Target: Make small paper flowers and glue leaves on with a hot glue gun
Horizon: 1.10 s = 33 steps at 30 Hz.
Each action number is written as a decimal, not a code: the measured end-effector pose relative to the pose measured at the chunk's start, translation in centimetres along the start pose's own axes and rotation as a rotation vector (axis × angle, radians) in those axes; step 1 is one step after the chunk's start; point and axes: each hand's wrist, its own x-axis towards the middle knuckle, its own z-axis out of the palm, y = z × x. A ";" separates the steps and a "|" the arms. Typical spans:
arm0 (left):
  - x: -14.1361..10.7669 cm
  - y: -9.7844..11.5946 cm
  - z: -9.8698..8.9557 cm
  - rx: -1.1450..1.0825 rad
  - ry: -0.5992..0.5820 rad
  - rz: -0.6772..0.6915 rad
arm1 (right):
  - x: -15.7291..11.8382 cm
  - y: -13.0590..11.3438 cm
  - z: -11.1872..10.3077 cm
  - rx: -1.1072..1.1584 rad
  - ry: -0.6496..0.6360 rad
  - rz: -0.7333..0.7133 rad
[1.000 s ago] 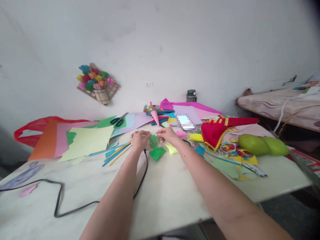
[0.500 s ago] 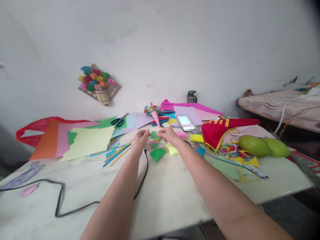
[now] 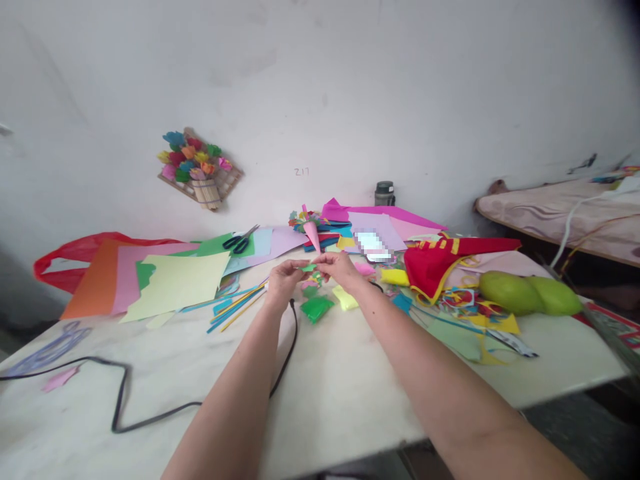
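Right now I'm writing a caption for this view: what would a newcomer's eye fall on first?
Probably the bright red piece with yellow edging on the right of the table, beside two large green, fruit-like shapes. Next, the multicoloured flower decoration on the wall at upper left. In the middle, the left hand and right hand pinch a small green piece between them.

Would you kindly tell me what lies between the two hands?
The head view shows a green paper piece between the left hand and the right hand, small colourful scraps just below.
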 end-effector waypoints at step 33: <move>-0.1 0.2 -0.4 -0.245 -0.070 -0.139 | 0.7 0.5 0.0 -0.226 0.187 -0.093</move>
